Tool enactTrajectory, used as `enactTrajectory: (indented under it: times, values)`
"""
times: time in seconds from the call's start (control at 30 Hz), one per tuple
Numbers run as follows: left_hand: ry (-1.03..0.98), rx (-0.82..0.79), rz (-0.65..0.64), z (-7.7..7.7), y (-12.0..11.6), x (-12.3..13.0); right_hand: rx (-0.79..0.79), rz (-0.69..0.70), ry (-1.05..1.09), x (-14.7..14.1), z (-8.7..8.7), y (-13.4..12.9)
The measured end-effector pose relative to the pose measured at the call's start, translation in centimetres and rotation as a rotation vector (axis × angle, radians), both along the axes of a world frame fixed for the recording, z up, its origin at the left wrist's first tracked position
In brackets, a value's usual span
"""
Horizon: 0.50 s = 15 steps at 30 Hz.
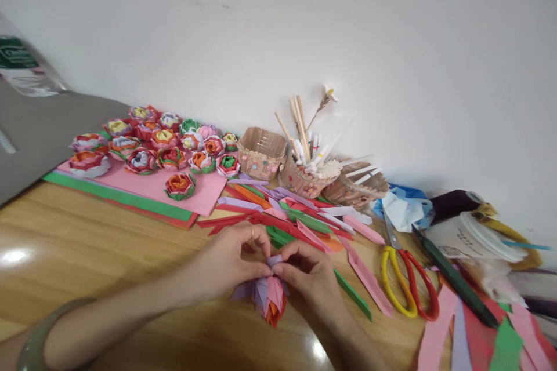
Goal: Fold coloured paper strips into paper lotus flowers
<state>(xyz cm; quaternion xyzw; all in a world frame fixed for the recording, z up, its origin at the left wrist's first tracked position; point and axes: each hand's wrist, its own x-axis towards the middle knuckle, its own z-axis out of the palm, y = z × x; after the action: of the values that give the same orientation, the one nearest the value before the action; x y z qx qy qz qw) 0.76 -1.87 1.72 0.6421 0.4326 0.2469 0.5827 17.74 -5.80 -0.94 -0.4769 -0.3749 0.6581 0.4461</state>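
Note:
Both my hands meet over a folded paper flower (272,295) with orange, pink and lilac petals, held a little above the table at the lower middle. My left hand (237,258) pinches a lilac petal at its upper end between thumb and fingers. From the other side, my right hand (308,272) pinches the same part, thumb and forefinger closed. The flower's orange tip points down toward me. Just beyond my hands lies a pile of folded paper strips (300,217) in red, green, lilac, pink and orange.
Several finished paper flowers (165,139) sit on pink paper sheets (204,197) at left. Decorated baskets (261,153) stand along the wall, one holding sticks and pens. To the right lie scissors (409,284), a dark green cutter-like tool (461,278), a white cup (474,237) and paper strips.

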Motion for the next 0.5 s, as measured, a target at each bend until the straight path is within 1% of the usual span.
enactTrajectory:
  times: [0.13, 0.2, 0.27, 0.33, 0.4, 0.5]
  values:
    - [-0.070, -0.169, -0.157, 0.31, 0.33, -0.06, 0.020, 0.053, -0.051, 0.00, -0.01, -0.24]
    - [-0.071, -0.258, -0.190, 0.26, 0.36, -0.12, 0.048, 0.060, -0.092, -0.07, 0.17, -0.27]
    - [-0.088, -0.323, -0.157, 0.04, 0.35, -0.18, 0.065, 0.042, -0.117, -0.19, 0.39, -0.26]
    - [-0.110, -0.362, -0.088, -0.19, 0.35, -0.24, 0.071, 0.018, -0.134, -0.36, 0.57, -0.22]
    - [-0.113, -0.378, -0.032, -0.32, 0.35, -0.27, 0.062, 0.013, -0.146, -0.54, 0.63, -0.23]
    - [-0.102, -0.369, -0.008, -0.44, 0.23, -0.23, 0.047, 0.015, -0.161, -0.69, 0.52, -0.35]
